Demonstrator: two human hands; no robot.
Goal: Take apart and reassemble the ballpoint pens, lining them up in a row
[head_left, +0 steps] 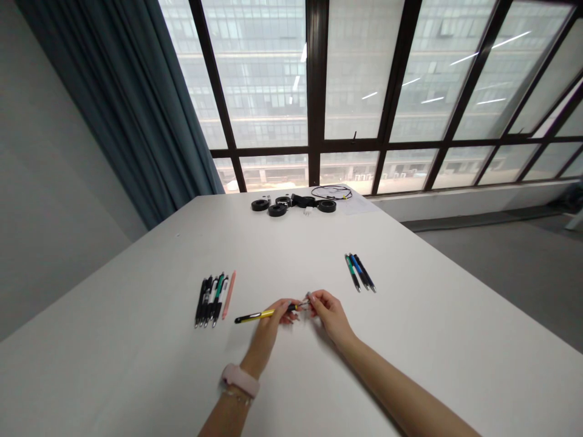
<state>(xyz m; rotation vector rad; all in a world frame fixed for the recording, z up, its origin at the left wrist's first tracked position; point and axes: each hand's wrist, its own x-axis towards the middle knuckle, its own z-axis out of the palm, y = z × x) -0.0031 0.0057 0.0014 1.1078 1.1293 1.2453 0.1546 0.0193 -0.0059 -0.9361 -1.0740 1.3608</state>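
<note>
Yellow pen [255, 315] held level just above the white table [136, 358], barrel pointing out to the left past the left hand [276, 318]. Left fingers closed around the pen's dark grip end, barrel sticking out beyond the knuckles. Right hand [328, 311] just beside it, fingertips [311, 298] pinched on a small part at the pen's tip, too small to identify. Both hands nearly touching at the pen's end. Pink watch band [240, 380] on the left wrist.

Row of dark pens [209, 300] to the left, a pink pen [229, 294] at its right edge. Three pens [360, 272], green, blue and dark, to the right, well apart. Black rolls of tape [277, 208] and a black cable [331, 192] at the far edge. No brand or lettering readable on any pen.
</note>
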